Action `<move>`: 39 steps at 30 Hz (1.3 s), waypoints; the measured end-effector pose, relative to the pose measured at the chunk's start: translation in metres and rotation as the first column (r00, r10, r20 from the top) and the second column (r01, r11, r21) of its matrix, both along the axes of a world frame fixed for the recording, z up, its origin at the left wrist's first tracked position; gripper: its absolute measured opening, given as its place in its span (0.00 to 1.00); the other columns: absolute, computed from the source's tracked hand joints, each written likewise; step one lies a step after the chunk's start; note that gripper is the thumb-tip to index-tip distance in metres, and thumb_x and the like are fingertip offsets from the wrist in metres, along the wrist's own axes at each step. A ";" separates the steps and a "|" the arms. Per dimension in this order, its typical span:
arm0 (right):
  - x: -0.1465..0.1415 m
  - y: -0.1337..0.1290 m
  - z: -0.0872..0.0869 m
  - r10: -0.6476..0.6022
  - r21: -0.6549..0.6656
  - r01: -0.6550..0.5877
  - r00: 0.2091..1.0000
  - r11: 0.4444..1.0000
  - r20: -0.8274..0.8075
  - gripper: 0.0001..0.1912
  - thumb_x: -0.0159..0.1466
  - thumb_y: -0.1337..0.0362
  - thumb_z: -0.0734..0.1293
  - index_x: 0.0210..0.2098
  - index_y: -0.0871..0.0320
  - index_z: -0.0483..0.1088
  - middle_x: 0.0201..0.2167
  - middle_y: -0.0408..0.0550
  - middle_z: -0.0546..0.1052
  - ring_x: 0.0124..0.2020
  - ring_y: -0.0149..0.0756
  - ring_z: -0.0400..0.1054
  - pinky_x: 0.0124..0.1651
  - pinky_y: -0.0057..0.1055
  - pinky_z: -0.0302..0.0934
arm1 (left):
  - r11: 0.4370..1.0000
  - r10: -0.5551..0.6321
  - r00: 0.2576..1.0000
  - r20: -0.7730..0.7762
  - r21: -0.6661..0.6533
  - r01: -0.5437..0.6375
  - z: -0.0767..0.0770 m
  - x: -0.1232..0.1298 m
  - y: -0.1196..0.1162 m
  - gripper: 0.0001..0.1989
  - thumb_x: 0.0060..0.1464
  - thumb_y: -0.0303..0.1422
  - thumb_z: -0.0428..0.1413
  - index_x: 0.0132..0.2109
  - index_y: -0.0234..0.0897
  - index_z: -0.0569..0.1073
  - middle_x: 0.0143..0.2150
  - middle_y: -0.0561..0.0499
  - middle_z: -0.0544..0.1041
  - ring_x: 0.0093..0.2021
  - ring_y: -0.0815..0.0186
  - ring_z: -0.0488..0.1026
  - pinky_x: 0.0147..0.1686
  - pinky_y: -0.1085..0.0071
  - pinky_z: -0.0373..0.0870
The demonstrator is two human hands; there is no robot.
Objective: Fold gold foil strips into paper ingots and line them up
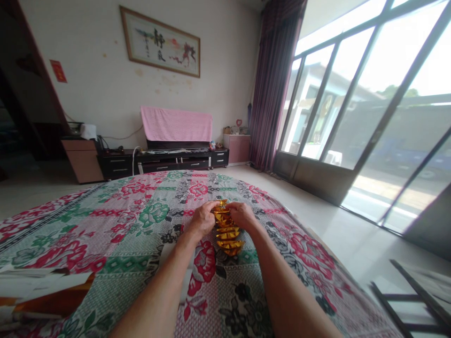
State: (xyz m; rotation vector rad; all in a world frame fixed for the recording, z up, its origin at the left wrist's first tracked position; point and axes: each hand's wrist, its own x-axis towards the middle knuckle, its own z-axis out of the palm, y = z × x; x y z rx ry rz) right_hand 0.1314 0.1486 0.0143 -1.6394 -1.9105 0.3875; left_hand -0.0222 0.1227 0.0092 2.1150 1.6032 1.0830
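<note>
The row of gold foil pieces (229,233) stretches near to far over the flowered tablecloth (155,213). The left hand (203,218) and right hand (244,216) pinch its far end, 1 from each side; its near end sits between the forearms (283,277), nearer than both hands

The gold pieces (230,246) look like glossy, creased foil against a matt, coarsely woven tablecloth (134,225). From here, the white sheets (38,284) look like plain paper, the pink cover (178,124) soft matt cloth, the curtain (273,89) pleated fabric, the door panes (405,141) smooth glass, the pale floor (299,197) polished.
</note>
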 end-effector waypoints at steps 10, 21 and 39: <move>0.002 -0.002 0.003 -0.027 0.029 0.029 0.999 0.999 -0.039 0.16 0.55 0.68 0.59 0.35 0.52 0.77 0.31 0.43 0.79 0.37 0.34 0.71 0.39 0.23 0.59 | 1.000 0.013 0.999 -0.045 0.010 -0.013 0.002 0.000 0.000 0.26 0.42 0.18 0.44 0.49 0.34 0.72 0.50 0.49 0.74 0.51 0.66 0.69 0.53 0.73 0.64; 0.002 -0.002 -0.002 -0.020 0.091 0.031 0.991 0.995 -0.129 0.15 0.55 0.61 0.60 0.31 0.58 0.78 0.21 0.43 0.76 0.29 0.31 0.68 0.29 0.21 0.54 | 0.999 0.038 0.998 -0.046 0.001 -0.038 0.002 0.002 -0.002 0.25 0.43 0.18 0.45 0.50 0.33 0.71 0.51 0.47 0.73 0.51 0.66 0.69 0.54 0.73 0.63; 0.003 -0.001 -0.006 0.016 0.125 0.002 0.989 0.992 -0.145 0.15 0.55 0.61 0.60 0.29 0.58 0.78 0.18 0.41 0.73 0.25 0.28 0.66 0.26 0.20 0.50 | 1.000 -0.005 0.999 -0.044 0.014 0.005 0.000 0.001 0.000 0.26 0.43 0.18 0.44 0.49 0.35 0.72 0.51 0.49 0.74 0.51 0.68 0.69 0.55 0.74 0.61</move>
